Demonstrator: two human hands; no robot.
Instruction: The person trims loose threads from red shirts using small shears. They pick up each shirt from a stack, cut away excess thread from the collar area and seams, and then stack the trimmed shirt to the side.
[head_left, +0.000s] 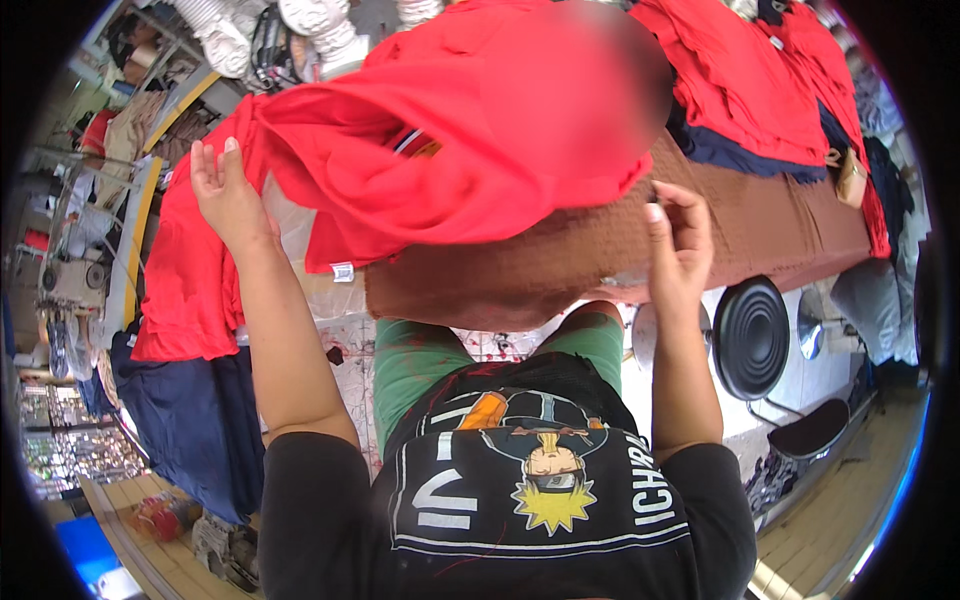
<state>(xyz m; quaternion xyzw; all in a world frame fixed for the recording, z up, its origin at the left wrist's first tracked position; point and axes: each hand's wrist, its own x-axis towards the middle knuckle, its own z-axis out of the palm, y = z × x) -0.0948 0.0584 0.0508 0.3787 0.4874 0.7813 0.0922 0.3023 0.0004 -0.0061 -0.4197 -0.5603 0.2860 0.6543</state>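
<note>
A large red garment (400,200) lies bunched across the brown-covered table (480,275) in front of me, its folds gaping on the left side. A small white label shows at its lower left edge. A blurred patch hides its upper right part. My left hand (230,195) is raised beside the garment's left end, fingers stretched and nothing seen in them. To the right, just off the garment's lower right edge, my right hand (680,245) has thumb and fingers pinched together. A small dark bit shows at these fingertips, too little to name.
More red garments (740,75) are piled with dark blue cloth (740,145) at the far right. Red cloth (190,290) and dark blue cloth (195,420) hang at my left. A black round stool (750,325) stands right of the table. White machines (215,35) stand behind.
</note>
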